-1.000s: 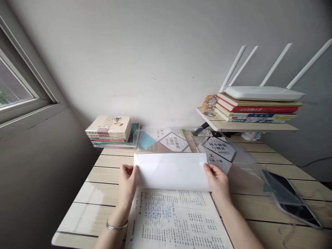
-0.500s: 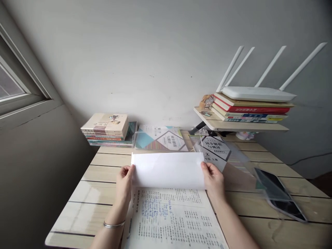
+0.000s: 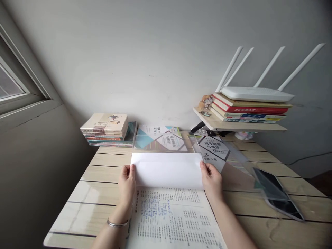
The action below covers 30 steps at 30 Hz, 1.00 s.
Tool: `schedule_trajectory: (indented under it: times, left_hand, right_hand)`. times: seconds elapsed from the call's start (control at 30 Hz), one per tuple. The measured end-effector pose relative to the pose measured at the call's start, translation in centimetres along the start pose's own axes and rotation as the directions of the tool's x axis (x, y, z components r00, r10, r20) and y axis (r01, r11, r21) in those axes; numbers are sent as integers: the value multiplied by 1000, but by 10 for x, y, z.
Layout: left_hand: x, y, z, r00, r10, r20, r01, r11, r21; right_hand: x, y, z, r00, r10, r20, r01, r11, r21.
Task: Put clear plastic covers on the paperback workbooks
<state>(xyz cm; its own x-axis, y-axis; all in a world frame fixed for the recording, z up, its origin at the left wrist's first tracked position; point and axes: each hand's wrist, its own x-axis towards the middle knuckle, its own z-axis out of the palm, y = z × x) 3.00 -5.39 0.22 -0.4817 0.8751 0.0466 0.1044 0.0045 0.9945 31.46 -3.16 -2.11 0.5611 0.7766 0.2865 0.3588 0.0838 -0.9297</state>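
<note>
Left hand (image 3: 127,185), right hand (image 3: 212,181), fingers (image 3: 132,170) gripping opposite edges of a white paper sheet (image 3: 166,170), over the top of an open printed book (image 3: 171,218) on the bench (image 3: 103,181), dark phone (image 3: 275,192) at three o'clock

L hand (image 3: 127,184), R hand (image 3: 211,180) hold white paper (image 3: 166,170)

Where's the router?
In the head view, the white router sits at upper right on top of a stack of books, on a small wooden shelf against the wall.
</note>
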Motion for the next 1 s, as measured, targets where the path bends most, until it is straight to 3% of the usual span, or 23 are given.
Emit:
schedule_trajectory:
  times: [0.17,0.3,0.47,0.57,0.8,1.0]
  left_hand:
    - [1,1,3,999,24,-45,-20,996,82]
    - [4,-2,6,996,67,-64,-57,989,138]
    - [5,-4,6,996,69,-63,-61,990,129]
    - [5,-4,6,994,76,-79,-64,987,145]
    - [4,1,6,994,76,-76,-59,978,202]
    - [4,2,3,999,30,-43,-26,996,91]
  right_hand:
    - [-1,0,3,998,-45,-33,43,997,-60]
    - [-1,3,3,1000,5,-16,-5,999,-43]
    - [4,-1,-6,971,158,182,-190,966,175]
    - [7,-2,-11,946,174,275,-230,955,188]
    - [3,10,-2,992,4,123,0,999,-35]
    - [0,12,7,1000,-2,11,3,994,-113]
